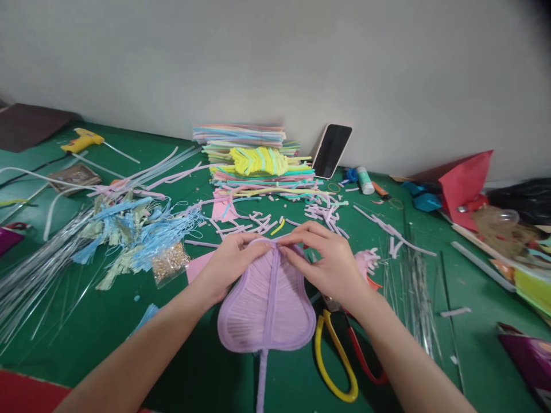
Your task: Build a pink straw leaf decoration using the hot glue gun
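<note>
A lilac hand fan (249,321) with a fuzzy pipe-cleaner rim and a central rib is held up before me, its handle pointing down toward me. My left hand (235,258) is closed on the fan's far left edge, thumb on top. At the tip of the rib, my right hand (325,255) pinches the rim with thumb and forefinger. Whether a small piece lies between the right fingertips is hidden. Scissors (336,358) with one yellow and one red handle lie under my right forearm. Cut lilac pipe-cleaner pieces (253,221) are scattered just beyond the fan.
Bundled pipe cleaners (241,135) and a leaning phone (332,150) stand by the wall. Blue tassels (159,229), a bag of gold beads (170,264) and a yellow glue gun (84,139) are on the left. Wire strands (417,292) and red paper (467,189) lie right.
</note>
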{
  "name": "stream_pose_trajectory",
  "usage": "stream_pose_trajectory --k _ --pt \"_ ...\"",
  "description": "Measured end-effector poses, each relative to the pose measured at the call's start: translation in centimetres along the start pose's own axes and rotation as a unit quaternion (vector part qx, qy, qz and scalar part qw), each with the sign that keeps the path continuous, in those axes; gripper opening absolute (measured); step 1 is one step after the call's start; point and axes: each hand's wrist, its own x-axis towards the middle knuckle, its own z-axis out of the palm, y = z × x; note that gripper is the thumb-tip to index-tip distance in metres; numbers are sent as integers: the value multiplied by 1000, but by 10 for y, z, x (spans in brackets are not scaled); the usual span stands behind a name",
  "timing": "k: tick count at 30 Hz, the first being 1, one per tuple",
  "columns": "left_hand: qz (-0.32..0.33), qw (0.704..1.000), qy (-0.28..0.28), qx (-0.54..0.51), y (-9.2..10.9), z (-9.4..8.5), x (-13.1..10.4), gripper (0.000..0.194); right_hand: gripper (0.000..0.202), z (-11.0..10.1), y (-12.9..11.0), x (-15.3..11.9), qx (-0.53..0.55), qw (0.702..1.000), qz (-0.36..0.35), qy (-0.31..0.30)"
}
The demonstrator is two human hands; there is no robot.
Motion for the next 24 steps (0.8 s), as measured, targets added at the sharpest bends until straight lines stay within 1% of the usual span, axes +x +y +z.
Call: stream_pose_trajectory --k 5,10,11,13,15,16,19,24 --pt "-4 1000 -4 -23 -2 1 1 20 12 0 1 0 35 999 32 8" --pt "4 999 1 -32 0 2 -1 20 12 0 1 0 47 998 47 -1" --pt "8 999 11 -37 2 3 -2 21 12 1 1 0 49 998 51 -3" --pt "7 997 48 -65 6 5 -3 20 12 1 2 0 49 997 56 -3" --pt "-13 990 84 -116 10 7 -3 20 12 2 2 1 45 997 57 0" --pt "-28 986 91 -140 11 8 -3 20 11 2 2 1 44 997 56 2" --pt "-55 980 78 -177 13 11 -2 26 12 2 1 2 43 998 54 2" --pt "-63 978 64 -186 9 11 0 28 11 2 1 1 38 998 47 3"
